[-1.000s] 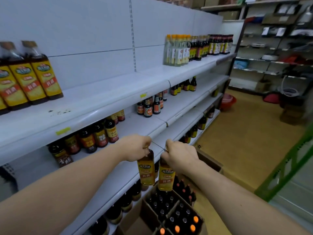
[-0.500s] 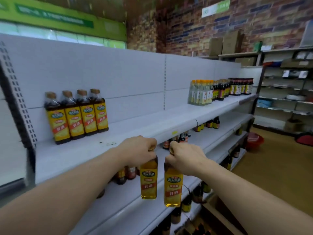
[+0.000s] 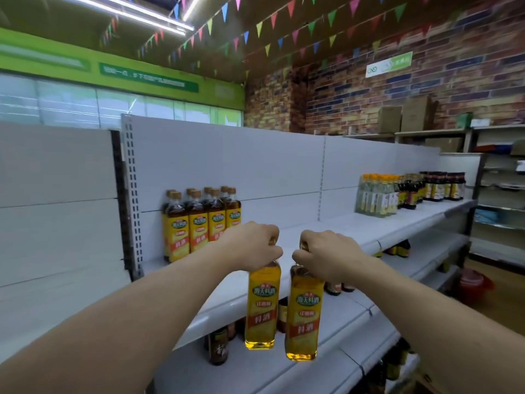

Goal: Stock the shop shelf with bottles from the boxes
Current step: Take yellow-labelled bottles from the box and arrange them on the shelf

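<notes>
Both hands are busy here. The left hand [image 3: 252,245] is curled round the neck and cap of one yellow-labelled cooking wine bottle [image 3: 261,308], and the right hand [image 3: 326,255] is clamped the same way on a second cooking wine bottle [image 3: 303,317]. Each one is gripped from the top, so the caps are mostly hidden under the fingers. The two are held upright in the air, just beside each other, out in front of the top shelf [image 3: 326,223], with their bases hanging down at the level of the second shelf [image 3: 341,322]. Neither is set down on anything.

At the left end of the top shelf, a block of matching bottles [image 3: 199,223] is lined up against the white back panel, two deep as far as can be told. Further right on that shelf, a cluster of clear bottles [image 3: 375,199] is parked right beside a run of dark bottles [image 3: 443,186]. On the second shelf, a dark brown bottle [image 3: 217,348] can be made out just left of the held pair.

Cardboard boxes [image 3: 406,115] are stacked on a far rack by the brick wall, coloured bunting [image 3: 270,21] is strung under the ceiling, and a red bucket [image 3: 473,285] is sat on the floor at the aisle's end.
</notes>
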{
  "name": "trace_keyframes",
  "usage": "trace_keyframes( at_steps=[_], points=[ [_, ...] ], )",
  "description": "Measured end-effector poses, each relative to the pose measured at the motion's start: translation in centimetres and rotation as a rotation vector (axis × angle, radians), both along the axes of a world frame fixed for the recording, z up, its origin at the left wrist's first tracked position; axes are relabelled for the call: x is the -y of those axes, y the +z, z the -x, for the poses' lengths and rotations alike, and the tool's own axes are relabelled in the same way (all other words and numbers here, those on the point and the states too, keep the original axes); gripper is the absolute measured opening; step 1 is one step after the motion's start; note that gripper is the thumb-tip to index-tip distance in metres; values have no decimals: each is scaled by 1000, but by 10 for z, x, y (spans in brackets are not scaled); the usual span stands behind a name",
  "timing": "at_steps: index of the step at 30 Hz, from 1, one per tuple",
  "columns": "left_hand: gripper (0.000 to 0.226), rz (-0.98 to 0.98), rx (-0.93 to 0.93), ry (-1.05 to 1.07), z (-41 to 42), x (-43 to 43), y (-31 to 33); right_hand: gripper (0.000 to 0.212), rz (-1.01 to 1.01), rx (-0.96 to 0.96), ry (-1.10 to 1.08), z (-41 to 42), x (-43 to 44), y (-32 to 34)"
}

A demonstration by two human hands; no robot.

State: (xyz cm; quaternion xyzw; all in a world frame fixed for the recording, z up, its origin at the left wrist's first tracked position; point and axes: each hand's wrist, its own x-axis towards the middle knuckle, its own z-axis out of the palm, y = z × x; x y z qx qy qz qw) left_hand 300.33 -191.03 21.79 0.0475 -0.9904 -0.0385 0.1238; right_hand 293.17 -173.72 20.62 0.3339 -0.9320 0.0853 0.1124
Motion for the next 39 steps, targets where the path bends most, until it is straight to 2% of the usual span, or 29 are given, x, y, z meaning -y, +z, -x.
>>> trace_keyframes(
  at_steps=[9,18,20,22,25,31,35,39],
  points=[
    [22,-6,-83,86,-16,46,32,23,8,14,77,1,54,50],
    [24,-77,-158,232,-5,93,53,24,31,70,245,49,120,88],
    [16,-96,-189,274,2,105,55,24,38,82,286,62,137,92],
    [11,-106,-214,305,10,117,56,25,42,83,324,74,154,92],
    [18,-84,-211,375,24,134,56,28,19,81,372,92,180,88],
    [12,-71,-196,529,46,159,48,21,1,89,487,124,223,76],
    [15,-64,-183,601,56,174,37,36,-13,83,541,139,249,64],
    [18,-43,-139,683,65,187,26,28,-29,82,601,148,270,56]
  ],
)
